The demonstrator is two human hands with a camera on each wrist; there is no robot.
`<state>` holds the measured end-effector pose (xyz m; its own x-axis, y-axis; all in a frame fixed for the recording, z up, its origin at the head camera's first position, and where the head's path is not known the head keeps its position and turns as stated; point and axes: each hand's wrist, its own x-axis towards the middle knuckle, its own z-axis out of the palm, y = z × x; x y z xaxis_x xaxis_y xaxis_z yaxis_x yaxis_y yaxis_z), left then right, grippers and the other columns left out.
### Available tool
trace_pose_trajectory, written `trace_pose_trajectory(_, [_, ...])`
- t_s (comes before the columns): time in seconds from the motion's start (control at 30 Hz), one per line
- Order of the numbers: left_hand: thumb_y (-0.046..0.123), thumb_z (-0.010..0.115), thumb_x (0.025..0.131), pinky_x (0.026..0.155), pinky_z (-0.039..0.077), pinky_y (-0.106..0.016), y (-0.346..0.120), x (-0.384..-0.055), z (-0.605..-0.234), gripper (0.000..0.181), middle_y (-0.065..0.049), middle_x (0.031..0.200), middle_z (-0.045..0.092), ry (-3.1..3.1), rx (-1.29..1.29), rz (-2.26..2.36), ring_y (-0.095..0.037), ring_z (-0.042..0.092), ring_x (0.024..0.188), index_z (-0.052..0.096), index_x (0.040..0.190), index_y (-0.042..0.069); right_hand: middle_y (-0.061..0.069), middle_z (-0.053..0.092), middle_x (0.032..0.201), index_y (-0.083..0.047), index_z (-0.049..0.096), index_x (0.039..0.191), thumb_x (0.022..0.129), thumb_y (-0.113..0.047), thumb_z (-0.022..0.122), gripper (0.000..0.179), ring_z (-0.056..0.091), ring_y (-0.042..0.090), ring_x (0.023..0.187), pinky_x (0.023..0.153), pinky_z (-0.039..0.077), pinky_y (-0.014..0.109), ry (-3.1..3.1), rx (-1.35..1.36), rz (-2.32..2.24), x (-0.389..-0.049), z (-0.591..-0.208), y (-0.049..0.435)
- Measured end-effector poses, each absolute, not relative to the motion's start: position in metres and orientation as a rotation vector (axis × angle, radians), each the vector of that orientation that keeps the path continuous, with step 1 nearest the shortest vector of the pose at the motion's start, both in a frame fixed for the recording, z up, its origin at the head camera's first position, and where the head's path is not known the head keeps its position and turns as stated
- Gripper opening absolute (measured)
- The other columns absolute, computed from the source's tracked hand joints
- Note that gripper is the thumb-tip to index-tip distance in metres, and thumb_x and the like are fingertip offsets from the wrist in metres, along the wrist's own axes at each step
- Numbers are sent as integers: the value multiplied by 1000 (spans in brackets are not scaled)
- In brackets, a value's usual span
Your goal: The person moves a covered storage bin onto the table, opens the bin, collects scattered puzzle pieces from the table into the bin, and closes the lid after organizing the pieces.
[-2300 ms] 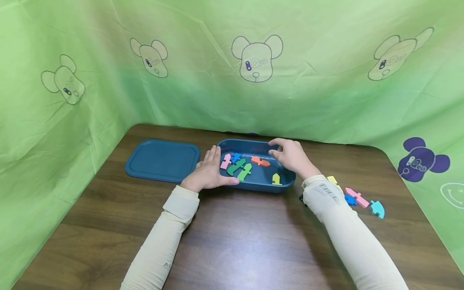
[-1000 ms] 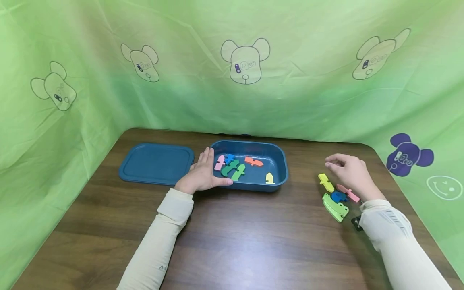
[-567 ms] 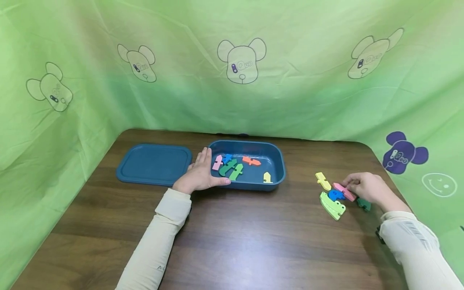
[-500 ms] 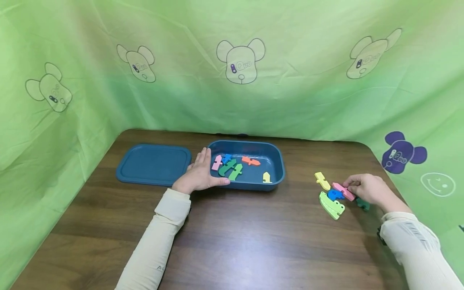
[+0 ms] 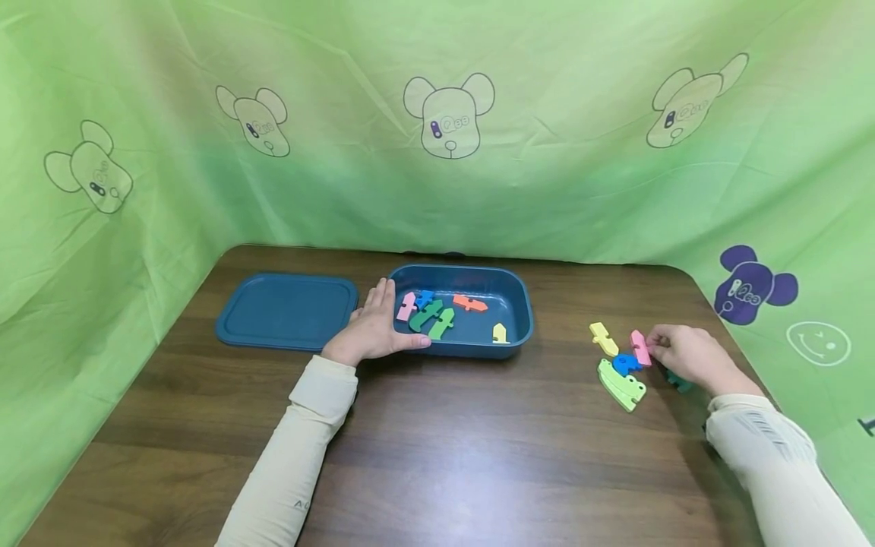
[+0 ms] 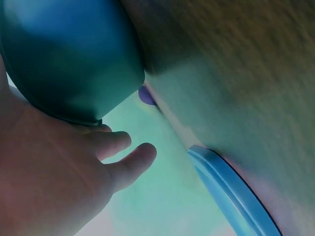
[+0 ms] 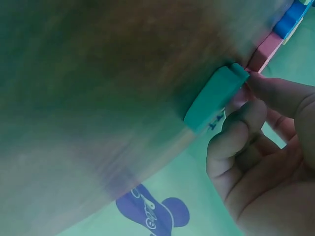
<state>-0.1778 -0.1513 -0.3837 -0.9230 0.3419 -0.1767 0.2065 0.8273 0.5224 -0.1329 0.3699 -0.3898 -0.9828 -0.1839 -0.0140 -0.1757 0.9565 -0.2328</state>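
My left hand [image 5: 369,330] lies with straight fingers along the left end of a dark blue plastic box [image 5: 528,308]; its thumb rests at the near rim. In the left wrist view, the fingers [image 6: 133,164] spread beside the box wall [image 6: 74,59]. My right hand [image 5: 690,355] pinches a pink arrow-shaped puzzle piece [image 5: 639,348] at the table's right. Close by lie a blue piece [image 5: 625,365], a yellow piece [image 5: 604,339] and a light green crocodile-head piece [image 5: 620,386]. A teal-green piece [image 7: 216,96] sits partly under the right hand.
Inside the box lie several puzzle pieces, among them an orange one [image 5: 470,303] and a small yellow one [image 5: 500,333]. The blue lid [image 5: 287,310] lies flat to the left of the box. A green printed curtain [image 5: 444,197] stands behind the brown wooden table [image 5: 437,441].
My right hand has left the box, gone right to the loose pieces and taken hold of the pink one, which has turned more upright in view. The left hand stays at the box.
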Motion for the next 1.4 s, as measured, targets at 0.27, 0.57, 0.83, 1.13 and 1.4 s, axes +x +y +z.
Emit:
trace_pose_trajectory(0.27, [75, 70, 78, 118, 11, -59, -150, -179, -385, 133, -13, 168, -10, 2746, 420, 727, -34, -3, 153, -7, 161, 5, 5, 58, 77, -7, 65, 87, 94, -12, 64, 8, 52, 28, 72, 65, 43, 49, 3047, -204, -359, -136, -391, 365])
trace_pose_trajectory(0.57, [75, 70, 78, 118, 12, -59, -150, -180, -383, 133, -14, 168, -8, 2755, 407, 718, -35, -2, 153, -7, 161, 5, 8, 60, 79, -4, 65, 88, 91, -13, 69, 10, 55, 33, 75, 70, 45, 57, 3019, -173, -371, -138, -389, 366])
trace_pose_trajectory(0.83, [75, 71, 77, 118, 12, -60, -150, -179, -383, 134, -14, 168, -9, 2751, 408, 729, -35, -2, 153, -6, 161, 5, 14, 65, 81, 3, 66, 94, 91, -9, 69, 12, 61, 40, 80, 73, 46, 62, 3076, -182, -385, -139, -384, 365])
trace_pose_trajectory(1.13, [73, 71, 78, 118, 11, -59, -152, -178, -383, 132, -13, 168, -10, 2739, 417, 736, -33, -4, 153, -7, 161, 5, 10, 64, 77, 3, 65, 92, 89, -5, 68, 9, 60, 31, 72, 68, 47, 52, 3165, -232, -469, -142, -376, 356])
trace_pose_trajectory(1.4, [75, 70, 78, 118, 12, -60, -151, -179, -382, 133, -14, 168, -9, 2749, 407, 726, -35, -2, 153, -7, 161, 5, 0, 63, 74, -3, 67, 92, 90, -8, 70, 6, 57, 23, 70, 64, 42, 41, 3201, -276, -550, -144, -369, 339])
